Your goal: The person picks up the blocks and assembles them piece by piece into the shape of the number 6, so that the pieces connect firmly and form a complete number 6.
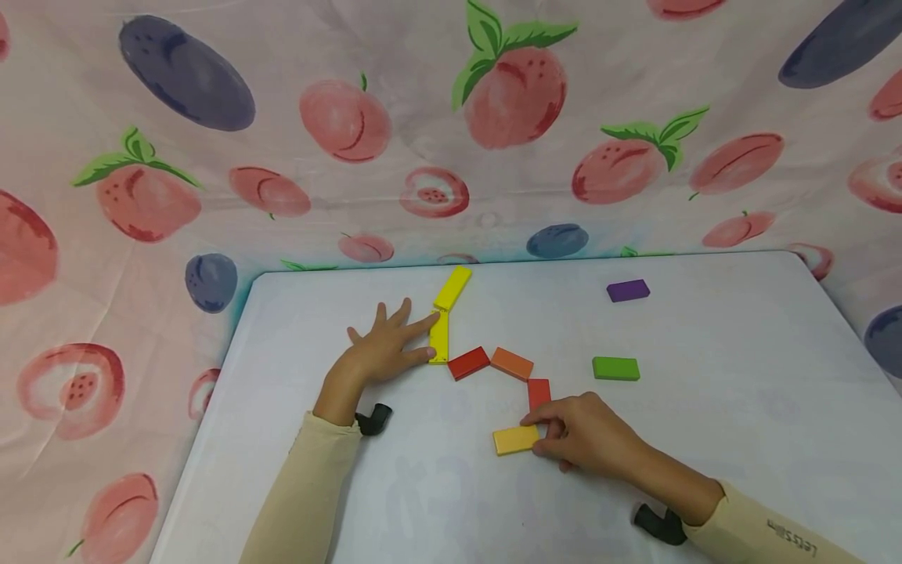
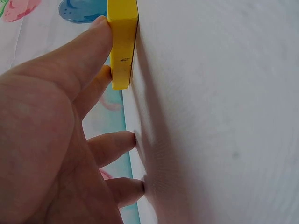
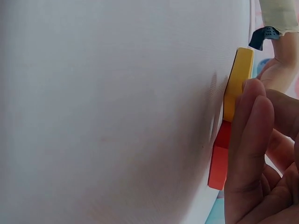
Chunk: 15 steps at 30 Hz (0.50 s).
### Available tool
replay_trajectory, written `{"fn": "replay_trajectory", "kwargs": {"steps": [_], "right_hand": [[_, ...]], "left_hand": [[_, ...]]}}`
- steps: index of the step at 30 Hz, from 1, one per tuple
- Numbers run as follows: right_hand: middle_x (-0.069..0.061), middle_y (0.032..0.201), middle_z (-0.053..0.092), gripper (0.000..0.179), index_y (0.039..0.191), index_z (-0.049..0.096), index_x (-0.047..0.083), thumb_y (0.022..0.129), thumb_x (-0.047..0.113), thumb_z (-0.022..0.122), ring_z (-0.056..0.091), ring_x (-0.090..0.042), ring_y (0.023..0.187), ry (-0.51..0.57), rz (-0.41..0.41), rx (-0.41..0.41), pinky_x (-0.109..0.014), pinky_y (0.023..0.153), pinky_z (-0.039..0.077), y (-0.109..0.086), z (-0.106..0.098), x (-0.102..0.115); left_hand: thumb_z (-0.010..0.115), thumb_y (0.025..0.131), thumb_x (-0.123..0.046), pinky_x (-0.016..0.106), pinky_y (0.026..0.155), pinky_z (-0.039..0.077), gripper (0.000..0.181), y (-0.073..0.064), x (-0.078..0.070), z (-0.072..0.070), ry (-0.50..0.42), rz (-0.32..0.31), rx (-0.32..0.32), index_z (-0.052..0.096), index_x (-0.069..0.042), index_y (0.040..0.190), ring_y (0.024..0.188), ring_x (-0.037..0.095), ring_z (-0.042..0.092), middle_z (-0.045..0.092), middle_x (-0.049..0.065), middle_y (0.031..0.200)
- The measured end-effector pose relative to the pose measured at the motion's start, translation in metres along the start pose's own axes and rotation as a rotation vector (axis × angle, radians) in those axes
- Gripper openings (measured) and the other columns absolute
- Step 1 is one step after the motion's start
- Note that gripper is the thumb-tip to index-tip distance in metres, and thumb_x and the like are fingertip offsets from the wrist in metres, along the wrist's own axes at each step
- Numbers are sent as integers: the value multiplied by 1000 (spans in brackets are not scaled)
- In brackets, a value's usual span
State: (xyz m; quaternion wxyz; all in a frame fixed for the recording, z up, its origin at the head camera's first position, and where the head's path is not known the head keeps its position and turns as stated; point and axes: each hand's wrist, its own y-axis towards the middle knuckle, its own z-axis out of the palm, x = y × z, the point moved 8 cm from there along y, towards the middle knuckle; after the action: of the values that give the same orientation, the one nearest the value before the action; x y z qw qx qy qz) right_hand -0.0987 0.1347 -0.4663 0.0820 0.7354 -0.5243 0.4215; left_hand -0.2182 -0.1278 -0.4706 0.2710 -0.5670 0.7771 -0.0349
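Observation:
On the white board lies a bent row of small rectangular blocks. My left hand [image 1: 380, 352] has its fingers spread, with thumb and index tips touching the nearer bright yellow block [image 1: 440, 337]; its end [image 2: 122, 51] shows in the left wrist view. A second bright yellow block [image 1: 452, 287] adjoins it at the back. Rightward follow a dark red block [image 1: 468, 363], an orange block [image 1: 512, 363] and a light red block [image 1: 539, 392]. Thumb and index of my right hand [image 1: 592, 435] pinch the right end of a golden yellow block [image 1: 514, 440], beside the light red one.
A green block [image 1: 616, 368] lies right of the row, and a purple block [image 1: 629, 291] farther back. Behind the white board [image 1: 740, 439] hangs a fruit-printed cloth [image 1: 395, 47]. Black wrist devices [image 1: 375, 420] stick out near both sleeves.

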Motion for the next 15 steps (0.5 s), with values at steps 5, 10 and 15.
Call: {"fn": "replay_trajectory", "kwargs": {"steps": [5,10,15], "right_hand": [[8,62,60,38,117,77,22,81,20,87,56,-10,48,-9,24,-5,-22,51,45,1,-1,0],[7,62,60,37,117,77,22,81,20,87,56,-11,48,-15,37,-7,-22,52,46,2,-2,-1],[8,62,60,36,116,77,22,81,19,87,56,-11,47,-7,19,-4,-23,52,45,2,-3,-1]], "left_hand": [[60,96,-58,90,104,0,69,0,-1,0,-1,0,-2,29,-51,157,157,49,-7,8,7,174],[60,96,-58,90,103,0,69,1,-1,-1,6,0,-3,30,-50,157,156,51,-5,9,9,174],[60,96,-58,90,103,0,69,1,-2,-1,6,-3,-1,30,-49,157,157,50,-5,10,9,174]]}}
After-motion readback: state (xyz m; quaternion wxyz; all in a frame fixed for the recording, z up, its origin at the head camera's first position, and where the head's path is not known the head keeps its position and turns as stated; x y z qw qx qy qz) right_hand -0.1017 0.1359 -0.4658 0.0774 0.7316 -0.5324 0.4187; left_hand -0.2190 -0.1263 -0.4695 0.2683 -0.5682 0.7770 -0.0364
